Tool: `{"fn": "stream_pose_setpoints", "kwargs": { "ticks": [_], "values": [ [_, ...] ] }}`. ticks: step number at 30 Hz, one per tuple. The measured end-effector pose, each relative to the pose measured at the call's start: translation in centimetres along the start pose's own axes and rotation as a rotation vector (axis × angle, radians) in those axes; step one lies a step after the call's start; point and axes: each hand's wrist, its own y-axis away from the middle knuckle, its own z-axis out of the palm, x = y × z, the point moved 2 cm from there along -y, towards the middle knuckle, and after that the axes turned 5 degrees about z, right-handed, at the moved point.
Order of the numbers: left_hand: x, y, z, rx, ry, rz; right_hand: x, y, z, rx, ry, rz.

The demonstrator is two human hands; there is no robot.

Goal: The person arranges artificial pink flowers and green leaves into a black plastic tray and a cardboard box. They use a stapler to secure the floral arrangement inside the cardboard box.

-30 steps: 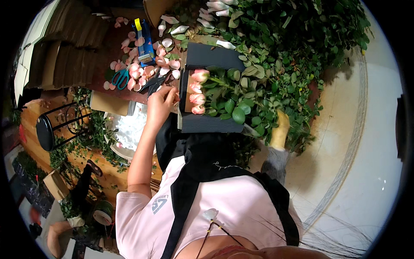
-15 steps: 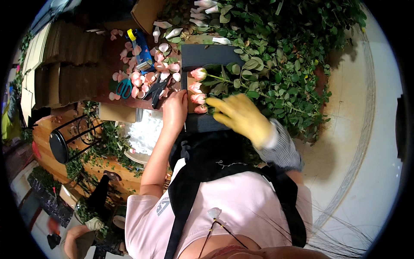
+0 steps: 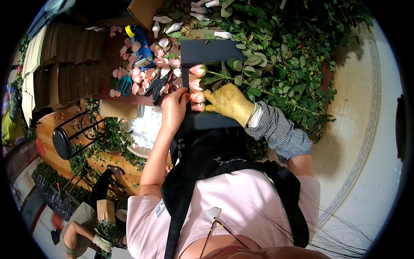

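Observation:
Four or so is not needed to tell them: several pink roses (image 3: pixel 198 84) lie in a short column, heads to the left, on a brown cardboard piece (image 3: pixel 192 77) over a dark ribbed board (image 3: pixel 211 52). My bare left hand (image 3: pixel 174 107) is closed, its fingertips at the cardboard's left edge. My right hand (image 3: pixel 230 102), in a yellow glove, curls its fingers round the base of the lower roses; their stems are hidden beneath it. Leafy stems (image 3: pixel 276 77) spread rightward from the board. Left of the board lie black scissors (image 3: pixel 158 86) among loose pink petals (image 3: pixel 139 77).
A blue tape dispenser (image 3: pixel 142 47) and teal-handled scissors (image 3: pixel 125 85) lie among the petals. Stacked cardboard (image 3: pixel 64 47) stands at far left. White netted buds (image 3: pixel 174 27) lie at the back. A black stool (image 3: pixel 62 142) and another person's gloved hand (image 3: pixel 102 243) are at lower left.
My right hand has moved slightly left and down, closing in on the lower roses. My left hand stays at the cardboard's edge. At lower left, the other person's gloved hand has shifted downward.

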Motion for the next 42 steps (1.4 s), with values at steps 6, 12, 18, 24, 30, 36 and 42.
{"fn": "stream_pose_setpoints", "kwargs": {
  "ticks": [6,12,18,24,30,36,42],
  "values": [
    [-1.0,1.0,-0.2,-0.080,0.445,-0.155,0.1,0.2,0.6,-0.005,-0.096,0.037],
    [3.8,1.2,-1.4,-0.004,-0.143,0.322,-0.7,0.1,0.5,-0.018,-0.158,0.125],
    [4.3,0.9,-0.1,-0.114,-0.417,0.468,1.1,-0.4,-2.4,0.039,-0.273,0.302],
    [4.9,-0.1,-0.6,-0.140,-0.380,0.600,1.4,-0.3,-0.3,0.219,-0.277,0.207],
    [4.5,0.2,-0.6,-0.120,-0.355,0.582,1.9,-0.9,-0.1,0.134,-0.125,0.479],
    [0.7,-1.8,-0.3,-0.012,0.250,0.146,5.3,-0.8,1.8,0.195,-0.359,0.172],
    [-1.0,-4.9,3.6,0.186,-0.234,0.276,1.2,-2.0,0.2,0.026,0.030,0.272]
  ]
}}
